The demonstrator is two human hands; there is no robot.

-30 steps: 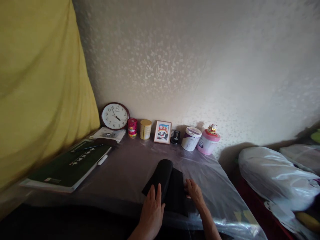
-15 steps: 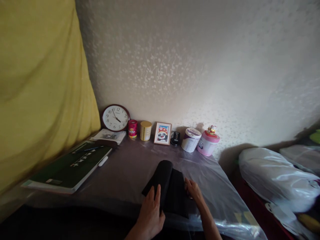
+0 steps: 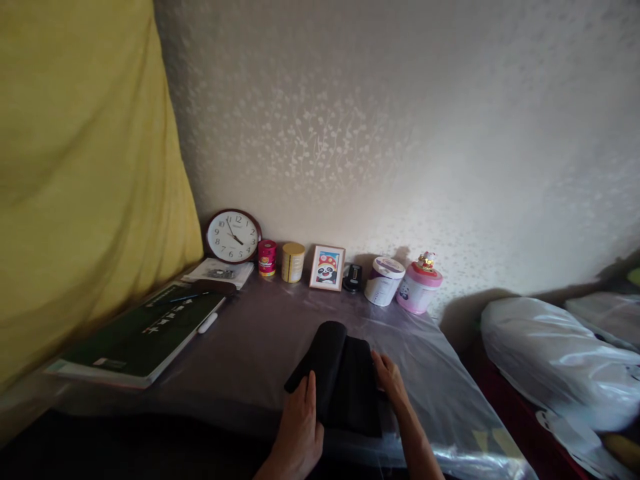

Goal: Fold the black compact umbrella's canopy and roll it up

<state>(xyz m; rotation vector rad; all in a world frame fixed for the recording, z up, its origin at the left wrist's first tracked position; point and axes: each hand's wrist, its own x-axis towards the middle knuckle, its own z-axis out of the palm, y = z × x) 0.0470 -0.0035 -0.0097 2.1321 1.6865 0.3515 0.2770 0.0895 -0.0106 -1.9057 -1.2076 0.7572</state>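
Observation:
A folded piece of black cloth [image 3: 350,387] lies near the front edge of the table, its left part rolled or folded over into a thick raised flap. My left hand [image 3: 299,423] is at the near left side of that flap, fingers close together and closed on the fabric; the fingertips are partly hidden. At the cloth's right edge, my right hand [image 3: 390,381] grips the border with bent fingers. Its thumb is mostly out of sight.
Along the wall stand a clock [image 3: 233,236], a red can [image 3: 267,259], a yellow can [image 3: 293,263], a picture frame [image 3: 327,267], a black object [image 3: 353,278] and two tubs [image 3: 384,283]. A green book [image 3: 145,333] lies left; plastic bags [image 3: 555,360] sit right.
My left hand has shifted slightly down and left on the cloth, its fingers closer together. My right hand has moved slightly against the right edge, and that side is spread a little wider.

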